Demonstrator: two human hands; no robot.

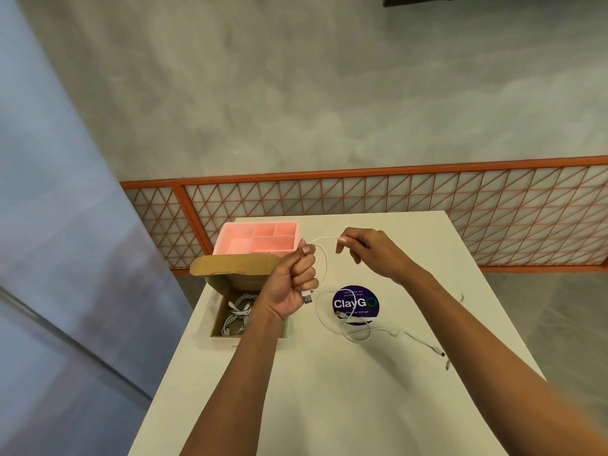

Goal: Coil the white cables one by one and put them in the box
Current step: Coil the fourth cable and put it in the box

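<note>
- Fingers (304,268) of the left hand (289,284) are curled into a tight fist around the white cable (326,263), thumb pressed on top; the metal plug (307,297) sticks out below the fist
- Right hand (368,251) pinches the same cable between thumb and forefinger (343,240), with the other fingers loosely bent; both hands are raised above the table (329,406)
- Thin and white, the cable arcs from the right hand's pinch across to the left fist, hangs in a loop between the hands, then drops to the table
- On the table it curls across a round purple sticker (355,302) and trails towards the right edge, where its small far end (442,353) lies
- Left of the hands, an open cardboard box (217,311) sits at the table edge with coiled white cables (238,312) inside
- Just behind the box is a pink tray (263,222) with several compartments
- White table top, plain apart from the sticker
- Beyond it runs an orange lattice railing (362,172), with grey concrete (296,93) above and a blue-grey panel (49,192) on the left
</note>
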